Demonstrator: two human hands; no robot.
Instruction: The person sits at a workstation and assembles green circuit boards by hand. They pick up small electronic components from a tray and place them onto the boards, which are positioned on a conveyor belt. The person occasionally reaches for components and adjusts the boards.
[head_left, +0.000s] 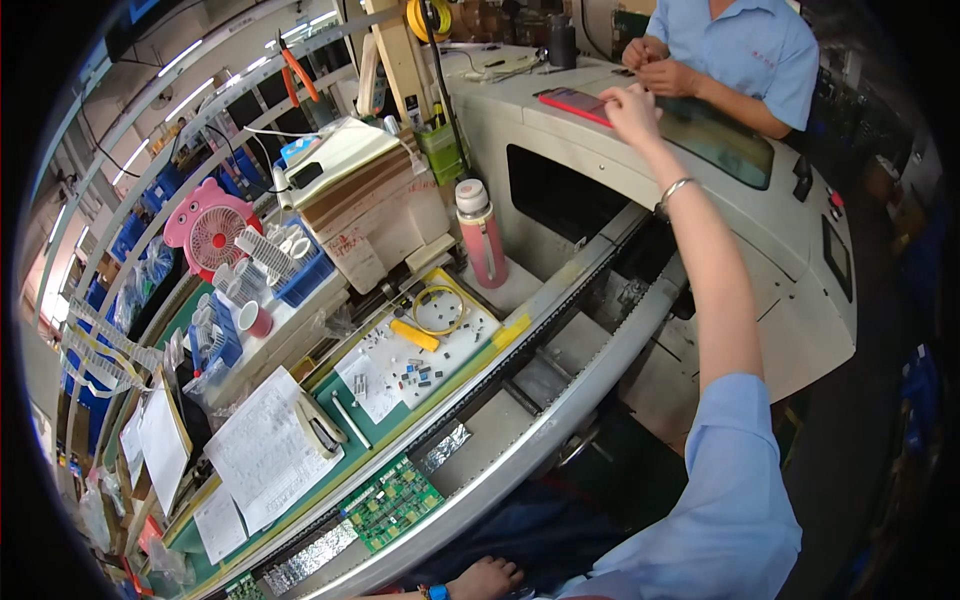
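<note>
My right arm stretches far up and to the right, and my right hand (632,112) has its bent fingers at the right end of a flat red-cased phone (574,104). The phone lies on top of a pale machine housing (540,118). Low in the picture, my left hand (484,578) rests near the conveyor's front rail, holding nothing, its fingers loosely bent and slightly apart. Ahead of it, a green circuit board (393,503) full of parts sits across the conveyor rails (560,455).
Across the machine, a co-worker in a blue shirt (755,60) holds both hands together near the phone. Beyond the conveyor are a pink bottle (482,235), a white board with small loose components (450,345), paper sheets (265,450), a blue bin (305,275) and a pink fan (212,232).
</note>
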